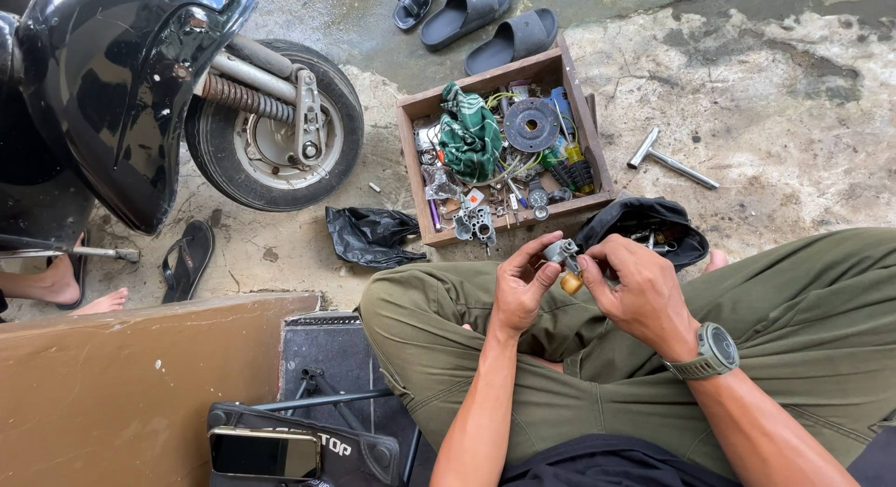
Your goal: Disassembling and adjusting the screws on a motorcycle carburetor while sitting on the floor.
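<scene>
I sit cross-legged on the concrete floor (793,113), both hands above my lap. My left hand (521,286) and right hand (635,286) pinch a small grey metal part (561,252) with a brass end — fingers closed on it from both sides. Just ahead stands a wooden box (409,141) of spare parts — beside it, a scooter wheel (275,127).

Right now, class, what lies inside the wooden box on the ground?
The wooden box holds a green cloth, a dark round disc, screwdrivers, wires and small metal parts. Whatever lies beneath the cloth is hidden.
</scene>
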